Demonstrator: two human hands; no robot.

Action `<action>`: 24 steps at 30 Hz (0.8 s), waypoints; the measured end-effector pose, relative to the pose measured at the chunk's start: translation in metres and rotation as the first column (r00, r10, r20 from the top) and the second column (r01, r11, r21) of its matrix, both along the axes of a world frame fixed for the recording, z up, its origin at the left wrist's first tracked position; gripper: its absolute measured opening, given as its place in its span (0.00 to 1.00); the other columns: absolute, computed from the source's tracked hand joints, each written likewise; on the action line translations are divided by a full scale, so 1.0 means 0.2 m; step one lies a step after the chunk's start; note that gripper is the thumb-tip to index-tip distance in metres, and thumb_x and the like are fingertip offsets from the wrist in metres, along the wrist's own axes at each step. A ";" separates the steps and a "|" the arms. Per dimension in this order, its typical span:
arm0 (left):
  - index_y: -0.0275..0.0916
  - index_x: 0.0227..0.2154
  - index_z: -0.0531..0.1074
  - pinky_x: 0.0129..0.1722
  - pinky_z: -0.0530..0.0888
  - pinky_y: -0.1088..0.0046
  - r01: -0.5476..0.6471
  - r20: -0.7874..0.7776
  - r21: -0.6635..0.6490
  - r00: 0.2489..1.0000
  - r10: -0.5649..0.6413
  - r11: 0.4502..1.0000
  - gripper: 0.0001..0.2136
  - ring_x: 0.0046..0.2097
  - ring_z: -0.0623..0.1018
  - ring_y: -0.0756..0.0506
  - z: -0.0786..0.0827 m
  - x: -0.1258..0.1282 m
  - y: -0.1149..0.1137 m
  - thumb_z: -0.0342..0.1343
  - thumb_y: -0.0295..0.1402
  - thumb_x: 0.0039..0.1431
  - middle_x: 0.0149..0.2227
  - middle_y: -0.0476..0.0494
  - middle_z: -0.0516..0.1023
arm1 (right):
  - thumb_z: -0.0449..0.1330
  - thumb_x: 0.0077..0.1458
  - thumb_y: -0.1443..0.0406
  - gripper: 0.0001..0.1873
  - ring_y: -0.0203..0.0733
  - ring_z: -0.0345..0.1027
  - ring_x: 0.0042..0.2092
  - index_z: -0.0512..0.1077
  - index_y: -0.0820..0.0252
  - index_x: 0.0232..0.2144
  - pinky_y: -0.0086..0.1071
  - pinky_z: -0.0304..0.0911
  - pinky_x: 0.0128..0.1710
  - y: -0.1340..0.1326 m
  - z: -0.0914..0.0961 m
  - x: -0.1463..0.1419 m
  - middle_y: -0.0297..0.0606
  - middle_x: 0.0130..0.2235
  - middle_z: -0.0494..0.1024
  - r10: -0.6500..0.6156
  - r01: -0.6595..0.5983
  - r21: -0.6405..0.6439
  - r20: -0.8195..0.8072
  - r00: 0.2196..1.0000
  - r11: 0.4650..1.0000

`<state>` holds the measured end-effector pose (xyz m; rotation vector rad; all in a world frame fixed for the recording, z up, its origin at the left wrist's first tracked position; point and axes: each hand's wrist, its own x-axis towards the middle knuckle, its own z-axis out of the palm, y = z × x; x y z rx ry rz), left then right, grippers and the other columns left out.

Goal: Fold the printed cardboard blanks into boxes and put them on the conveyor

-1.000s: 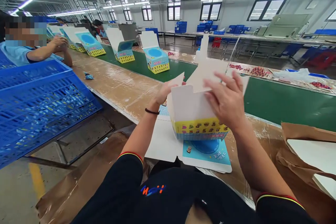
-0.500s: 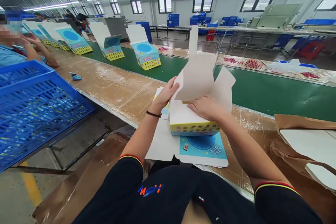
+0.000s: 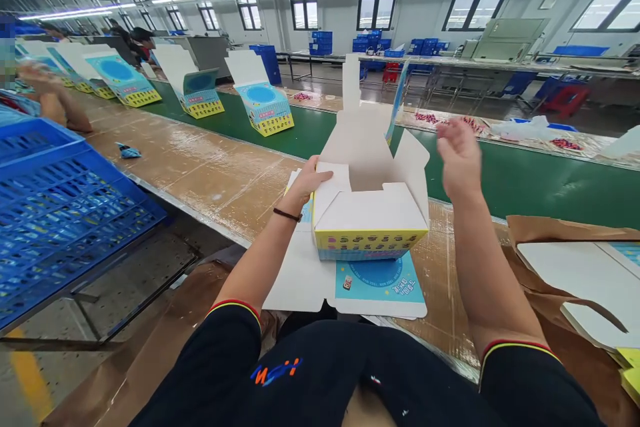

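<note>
A white cardboard display box [image 3: 370, 217] with a yellow printed band stands on the wooden bench, its inner flaps spread upward and its blank side facing me. My left hand [image 3: 307, 183] lies flat against a white flap at the box's left corner, fingers extended, holding nothing. My right hand [image 3: 460, 159] is raised in the air to the right of the box, blurred, open and touching nothing. Under the box lies an unfolded cardboard sheet [image 3: 295, 280] with a blue printed panel [image 3: 377, 283]. A thin blue-printed card [image 3: 397, 101] stands up behind the box.
A green conveyor belt [image 3: 525, 180] runs behind the bench, carrying several finished display boxes [image 3: 263, 109]. A blue plastic crate [image 3: 65, 213] stands at the left, and a co-worker's hands [image 3: 55, 100] are beyond it. Brown paper with white card sheets [image 3: 575, 280] lies at the right.
My right hand has lifted off the box and moved up to the right. The box's flaps now stand more open, and a blue-printed card shows behind it. My left hand stays at the box.
</note>
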<state>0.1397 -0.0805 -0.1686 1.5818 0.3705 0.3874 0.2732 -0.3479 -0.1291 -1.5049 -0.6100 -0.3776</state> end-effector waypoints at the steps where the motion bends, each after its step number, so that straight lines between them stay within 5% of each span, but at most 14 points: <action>1: 0.39 0.46 0.68 0.48 0.80 0.58 -0.001 0.024 -0.006 1.000 0.001 1.000 0.26 0.47 0.81 0.39 -0.01 0.00 0.00 0.63 0.28 0.39 0.46 0.42 0.80 | 0.62 0.57 0.59 0.27 0.49 0.69 0.62 0.66 0.57 0.58 0.48 0.66 0.64 0.02 -0.03 0.06 0.50 0.59 0.75 0.079 -0.085 -0.049 -0.115 0.990 0.995; 6: 0.41 0.51 0.71 0.51 0.78 0.59 0.033 0.214 -0.045 0.976 -0.022 0.998 0.34 0.52 0.79 0.37 -0.04 0.01 0.01 0.65 0.32 0.34 0.49 0.44 0.79 | 0.73 0.41 0.53 0.56 0.55 0.66 0.65 0.57 0.52 0.70 0.49 0.68 0.63 0.18 -0.17 0.10 0.45 0.69 0.65 0.513 -0.607 -0.129 -0.415 0.751 0.784; 8: 0.41 0.44 0.76 0.52 0.77 0.59 -0.040 0.236 -0.019 0.971 0.043 0.999 0.25 0.53 0.78 0.37 -0.06 0.01 0.00 0.63 0.32 0.36 0.48 0.43 0.79 | 0.73 0.39 0.57 0.47 0.57 0.70 0.61 0.68 0.51 0.63 0.52 0.66 0.64 0.22 -0.19 0.06 0.40 0.64 0.73 0.505 -0.582 -0.187 -0.336 0.795 0.792; 11: 0.40 0.27 0.77 0.57 0.73 0.58 -0.164 0.247 0.102 0.960 0.135 0.981 0.08 0.57 0.75 0.37 -0.08 0.00 -0.02 0.56 0.33 0.42 0.50 0.41 0.76 | 0.65 0.45 0.57 0.12 0.56 0.70 0.60 0.80 0.54 0.33 0.52 0.59 0.68 0.23 -0.21 0.04 0.37 0.48 0.82 0.391 -0.428 -0.248 -0.185 0.902 0.869; 13: 0.40 0.22 0.75 0.60 0.71 0.58 -0.171 0.209 0.216 0.970 0.126 0.961 0.07 0.59 0.74 0.37 -0.07 -0.02 -0.02 0.55 0.35 0.47 0.53 0.42 0.74 | 0.61 0.52 0.55 0.13 0.56 0.67 0.63 0.79 0.53 0.25 0.50 0.55 0.70 0.21 -0.21 0.04 0.38 0.44 0.83 0.371 -0.400 -0.282 -0.152 0.916 0.872; 14: 0.40 0.23 0.75 0.62 0.70 0.57 -0.143 0.165 0.295 0.982 0.097 0.945 0.07 0.60 0.73 0.37 -0.05 -0.02 -0.02 0.56 0.37 0.49 0.54 0.42 0.73 | 0.60 0.54 0.53 0.14 0.56 0.65 0.65 0.81 0.53 0.28 0.50 0.54 0.71 0.20 -0.20 0.04 0.39 0.47 0.83 0.375 -0.407 -0.334 -0.158 0.914 0.850; 16: 0.41 0.32 0.77 0.64 0.68 0.56 -0.024 0.033 0.491 0.999 0.009 0.871 0.11 0.61 0.71 0.36 -0.01 -0.03 0.00 0.62 0.42 0.48 0.56 0.42 0.72 | 0.64 0.53 0.51 0.21 0.58 0.60 0.68 0.82 0.52 0.46 0.52 0.52 0.71 0.19 -0.16 0.05 0.39 0.59 0.77 0.381 -0.406 -0.519 -0.161 0.911 0.752; 18: 0.42 0.47 0.75 0.65 0.66 0.54 0.129 -0.119 0.659 0.991 -0.066 0.741 0.27 0.63 0.69 0.33 0.05 -0.03 0.01 0.70 0.44 0.41 0.59 0.41 0.70 | 0.70 0.49 0.51 0.40 0.61 0.55 0.71 0.72 0.52 0.63 0.55 0.50 0.72 0.19 -0.11 0.04 0.42 0.69 0.66 0.372 -0.346 -0.727 -0.135 0.919 0.593; 21: 0.43 0.60 0.67 0.65 0.64 0.49 0.267 -0.275 0.768 0.958 -0.077 0.582 0.47 0.65 0.66 0.26 0.09 0.00 0.01 0.76 0.43 0.32 0.60 0.36 0.70 | 0.72 0.47 0.54 0.50 0.66 0.47 0.73 0.62 0.53 0.70 0.62 0.51 0.70 0.23 -0.06 0.00 0.48 0.72 0.60 0.325 -0.180 -0.904 -0.049 0.945 0.387; 24: 0.41 0.60 0.69 0.65 0.61 0.44 0.250 -0.274 0.795 0.961 -0.041 0.552 0.50 0.64 0.66 0.20 0.09 0.01 -0.01 0.78 0.41 0.26 0.57 0.31 0.71 | 0.72 0.47 0.56 0.50 0.70 0.48 0.72 0.61 0.53 0.70 0.68 0.53 0.67 0.25 -0.07 -0.04 0.51 0.70 0.61 0.285 -0.056 -0.944 0.041 0.958 0.326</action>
